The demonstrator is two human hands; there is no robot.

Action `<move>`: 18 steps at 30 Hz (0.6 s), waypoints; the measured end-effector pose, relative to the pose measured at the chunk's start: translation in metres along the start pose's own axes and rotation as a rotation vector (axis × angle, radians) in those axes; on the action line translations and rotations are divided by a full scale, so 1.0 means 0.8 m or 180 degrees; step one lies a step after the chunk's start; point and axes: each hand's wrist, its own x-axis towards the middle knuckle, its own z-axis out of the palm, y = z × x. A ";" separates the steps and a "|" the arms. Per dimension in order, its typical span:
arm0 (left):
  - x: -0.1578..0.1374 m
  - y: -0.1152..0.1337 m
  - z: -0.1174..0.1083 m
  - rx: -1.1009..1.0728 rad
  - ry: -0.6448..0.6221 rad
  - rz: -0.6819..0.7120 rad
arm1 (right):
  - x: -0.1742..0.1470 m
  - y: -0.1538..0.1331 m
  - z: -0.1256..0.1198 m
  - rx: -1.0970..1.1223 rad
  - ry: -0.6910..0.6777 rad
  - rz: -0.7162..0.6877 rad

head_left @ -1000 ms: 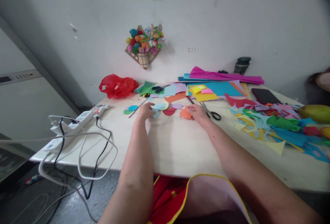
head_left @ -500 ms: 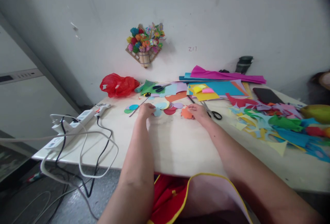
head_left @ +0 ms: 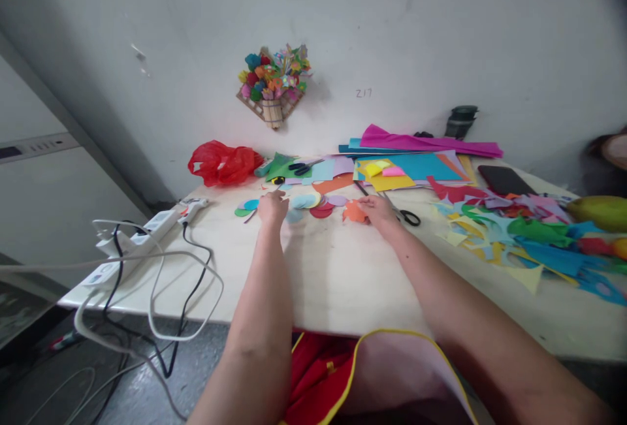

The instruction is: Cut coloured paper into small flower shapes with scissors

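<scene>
My right hand (head_left: pixel 378 209) pinches an orange scallop-edged paper flower (head_left: pixel 353 211) just above the table. To its right lies a pair of scissors (head_left: pixel 409 217) with dark handles. My left hand (head_left: pixel 272 207) is over a thin dark stick (head_left: pixel 249 217), its fingers a little apart; whether they touch the stick is hidden. Beside that hand rests a light blue paper piece (head_left: pixel 294 216). Between my hands, paper circles overlap in a row, including a pale blue one (head_left: pixel 301 202) and red ones (head_left: pixel 321 210). Left of my left hand are a blue circle (head_left: pixel 251 204) and a green circle (head_left: pixel 241 212).
Colored paper sheets (head_left: pixel 426 169) and a second pair of scissors (head_left: pixel 302 167) lie at the back. Paper scraps (head_left: pixel 509 226) and a dark phone (head_left: pixel 505 179) are on the right. A red plastic bag (head_left: pixel 225 164) and a power strip (head_left: pixel 132 242) with cables are on the left.
My left hand has let go of the light blue paper piece and moved left over the dark stick. My right hand keeps the orange flower, which has tilted slightly.
</scene>
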 end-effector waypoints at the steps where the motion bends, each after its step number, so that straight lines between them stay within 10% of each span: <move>1: -0.003 0.007 0.002 -0.0023 0.0050 0.0168 | 0.001 0.000 -0.001 0.0074 0.0029 -0.0006; 11: -0.042 0.063 0.047 0.0468 -0.0544 0.2181 | 0.008 0.004 -0.004 0.0618 0.0149 -0.0075; 18: -0.055 0.075 0.068 0.0787 -0.0889 0.2491 | 0.006 0.003 -0.003 0.0612 0.0148 -0.0086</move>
